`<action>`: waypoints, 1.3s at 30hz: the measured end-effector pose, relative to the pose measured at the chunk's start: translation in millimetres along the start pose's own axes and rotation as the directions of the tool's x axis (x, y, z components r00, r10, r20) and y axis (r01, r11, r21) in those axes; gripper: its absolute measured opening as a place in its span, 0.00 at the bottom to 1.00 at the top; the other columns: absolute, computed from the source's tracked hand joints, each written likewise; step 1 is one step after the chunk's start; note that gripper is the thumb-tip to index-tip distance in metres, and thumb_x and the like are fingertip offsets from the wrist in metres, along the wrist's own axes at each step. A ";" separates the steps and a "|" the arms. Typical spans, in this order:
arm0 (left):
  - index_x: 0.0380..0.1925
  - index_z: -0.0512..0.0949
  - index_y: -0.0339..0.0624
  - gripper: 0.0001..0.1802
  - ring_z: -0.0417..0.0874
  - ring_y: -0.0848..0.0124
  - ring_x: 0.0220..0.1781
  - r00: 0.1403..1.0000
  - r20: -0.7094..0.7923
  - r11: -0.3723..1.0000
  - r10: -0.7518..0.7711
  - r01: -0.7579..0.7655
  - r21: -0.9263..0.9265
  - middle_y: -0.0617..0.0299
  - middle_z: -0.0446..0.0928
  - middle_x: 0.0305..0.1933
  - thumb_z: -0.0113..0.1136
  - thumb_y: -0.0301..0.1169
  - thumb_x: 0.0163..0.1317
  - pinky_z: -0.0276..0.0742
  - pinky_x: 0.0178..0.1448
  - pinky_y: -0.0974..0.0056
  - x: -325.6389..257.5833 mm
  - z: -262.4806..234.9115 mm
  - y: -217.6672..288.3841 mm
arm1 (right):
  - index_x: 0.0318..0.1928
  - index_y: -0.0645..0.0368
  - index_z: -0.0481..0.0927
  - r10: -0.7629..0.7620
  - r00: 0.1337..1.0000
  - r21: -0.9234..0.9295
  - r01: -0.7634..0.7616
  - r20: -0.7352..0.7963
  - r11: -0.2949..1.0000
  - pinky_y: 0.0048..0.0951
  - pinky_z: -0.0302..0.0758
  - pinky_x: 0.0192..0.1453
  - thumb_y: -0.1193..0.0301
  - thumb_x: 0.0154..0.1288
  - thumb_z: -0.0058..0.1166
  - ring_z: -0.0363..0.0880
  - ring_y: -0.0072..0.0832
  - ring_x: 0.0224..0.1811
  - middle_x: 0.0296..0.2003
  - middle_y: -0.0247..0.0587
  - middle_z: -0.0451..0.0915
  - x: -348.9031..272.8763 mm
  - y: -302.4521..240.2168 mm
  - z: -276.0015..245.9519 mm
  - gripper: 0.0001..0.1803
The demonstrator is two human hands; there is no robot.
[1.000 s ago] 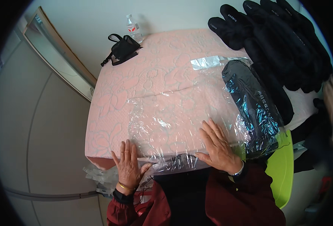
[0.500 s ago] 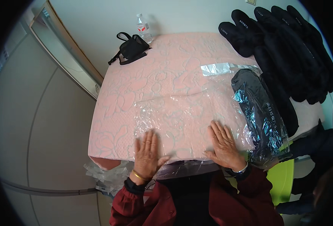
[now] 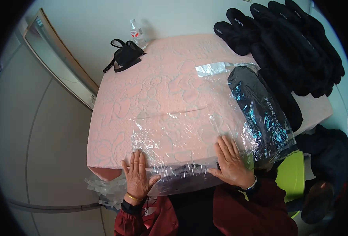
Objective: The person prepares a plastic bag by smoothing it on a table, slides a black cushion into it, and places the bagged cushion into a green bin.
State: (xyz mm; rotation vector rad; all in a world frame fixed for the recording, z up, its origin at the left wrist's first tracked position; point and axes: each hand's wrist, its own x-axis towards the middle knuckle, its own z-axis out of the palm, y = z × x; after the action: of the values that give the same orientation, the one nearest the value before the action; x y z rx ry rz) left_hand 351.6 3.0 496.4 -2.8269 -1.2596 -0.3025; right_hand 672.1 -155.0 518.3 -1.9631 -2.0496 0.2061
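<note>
A clear plastic bag (image 3: 170, 141) lies flat over the near part of a pink covered table, and its near end hangs past the front edge. My left hand (image 3: 137, 173) rests palm down on the bag's near left part, fingers stretched out. Near the table's front edge to the right, my right hand (image 3: 231, 163) also presses flat on the plastic with fingers spread. Beside it lies a long dark padded piece (image 3: 260, 108) in a glossy clear wrapper. Whether this wrapper and the bag under my hands are joined, I cannot tell.
Several black padded pieces (image 3: 296, 51) are heaped at the far right. A water bottle (image 3: 137, 34) and a black strapped pouch (image 3: 125, 54) stand at the back left. A yellow-green tub (image 3: 292, 175) is below the right edge, near another person's dark-clothed leg (image 3: 329, 153).
Both hands have moved toward me, and the clear bag has slid with them further over the front edge. The whole view has shifted slightly.
</note>
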 end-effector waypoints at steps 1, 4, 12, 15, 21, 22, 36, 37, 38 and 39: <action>0.73 0.59 0.31 0.58 0.57 0.48 0.81 1.000 0.020 1.000 0.002 -0.002 0.026 0.45 0.58 0.79 0.45 0.74 0.61 0.39 0.78 0.31 -1.7 -7.3 2.7 | 0.75 0.74 0.51 -0.017 0.999 0.002 0.017 -0.036 1.000 0.56 0.39 0.83 0.49 0.68 0.56 0.43 0.51 0.82 0.77 0.62 0.49 6.2 -2.2 -3.3 0.51; 0.74 0.58 0.31 0.59 0.57 0.49 0.80 0.999 0.030 0.998 0.028 -0.029 0.049 0.43 0.57 0.79 0.48 0.73 0.60 0.39 0.79 0.30 14.3 -22.1 21.1 | 0.76 0.73 0.51 -0.060 0.992 0.014 0.062 -0.109 0.998 0.56 0.40 0.82 0.50 0.68 0.56 0.44 0.51 0.82 0.77 0.61 0.49 34.9 -8.2 -5.4 0.50; 0.74 0.55 0.28 0.58 0.55 0.45 0.81 0.931 -0.082 0.879 0.355 -0.362 -0.309 0.38 0.54 0.79 0.50 0.70 0.62 0.45 0.80 0.38 78.0 12.0 95.8 | 0.75 0.73 0.52 -0.248 0.966 -0.219 0.227 -0.071 0.949 0.56 0.42 0.82 0.48 0.70 0.52 0.44 0.51 0.82 0.77 0.61 0.50 69.8 1.9 27.8 0.49; 0.74 0.55 0.27 0.57 0.55 0.45 0.81 0.930 -0.066 0.891 0.361 -0.365 -0.269 0.38 0.54 0.79 0.49 0.69 0.64 0.46 0.80 0.39 73.9 14.4 76.5 | 0.75 0.74 0.52 -0.173 0.983 -0.013 0.172 -0.068 0.985 0.55 0.41 0.82 0.46 0.71 0.49 0.44 0.51 0.82 0.77 0.62 0.50 70.9 10.3 16.9 0.49; 0.73 0.57 0.27 0.55 0.56 0.45 0.81 0.976 -0.044 0.974 0.214 -0.216 -0.063 0.39 0.55 0.79 0.48 0.68 0.65 0.47 0.80 0.39 67.0 13.4 -13.2 | 0.75 0.75 0.51 -0.123 0.991 -0.081 0.118 -0.052 0.990 0.54 0.39 0.83 0.45 0.72 0.49 0.43 0.51 0.82 0.77 0.62 0.50 72.4 31.2 10.8 0.50; 0.73 0.57 0.27 0.55 0.56 0.45 0.80 0.988 -0.017 0.987 0.155 -0.156 -0.048 0.39 0.55 0.79 0.48 0.68 0.65 0.47 0.80 0.39 65.5 11.6 -23.5 | 0.75 0.75 0.51 -0.120 0.992 -0.074 0.117 -0.046 0.990 0.54 0.38 0.83 0.45 0.72 0.49 0.43 0.51 0.82 0.77 0.63 0.50 72.2 31.2 10.9 0.50; 0.75 0.54 0.29 0.51 0.60 0.48 0.80 0.990 -0.003 -0.346 0.142 0.047 -0.937 0.41 0.57 0.79 0.35 0.67 0.73 0.53 0.81 0.44 69.3 -56.6 46.0 | 0.75 0.74 0.51 -0.089 0.992 -0.078 0.082 -0.094 0.994 0.56 0.37 0.83 0.44 0.70 0.50 0.44 0.50 0.82 0.77 0.61 0.50 68.7 34.0 17.0 0.51; 0.75 0.54 0.29 0.51 0.60 0.48 0.80 0.990 -0.014 -0.352 0.142 0.037 -0.935 0.41 0.57 0.79 0.35 0.67 0.73 0.53 0.81 0.44 69.4 -56.2 48.8 | 0.75 0.74 0.52 -0.088 0.992 -0.071 0.082 -0.091 0.994 0.56 0.38 0.83 0.45 0.70 0.51 0.44 0.50 0.82 0.77 0.62 0.51 68.0 32.3 18.1 0.51; 0.76 0.53 0.29 0.50 0.59 0.48 0.80 0.986 -0.079 -0.534 0.150 0.014 -0.845 0.41 0.57 0.79 0.33 0.66 0.74 0.53 0.81 0.45 66.8 -54.1 51.6 | 0.75 0.74 0.52 -0.087 0.993 -0.063 0.082 -0.086 0.995 0.56 0.38 0.82 0.45 0.70 0.51 0.45 0.51 0.82 0.77 0.62 0.51 68.5 30.7 19.1 0.50; 0.76 0.53 0.29 0.49 0.59 0.49 0.80 0.979 -0.143 -0.695 0.144 -0.002 -0.719 0.40 0.57 0.79 0.32 0.65 0.75 0.52 0.82 0.46 64.2 -51.2 54.0 | 0.74 0.74 0.53 -0.087 0.993 -0.055 0.082 -0.079 0.995 0.56 0.39 0.82 0.45 0.69 0.52 0.45 0.51 0.82 0.77 0.62 0.51 70.3 30.8 18.2 0.50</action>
State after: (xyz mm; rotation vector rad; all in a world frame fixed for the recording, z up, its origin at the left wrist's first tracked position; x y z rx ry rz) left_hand 425.1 8.3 561.5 -3.7828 0.1547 -3.4313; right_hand 694.0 -81.5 499.6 -1.8769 -2.1003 0.0552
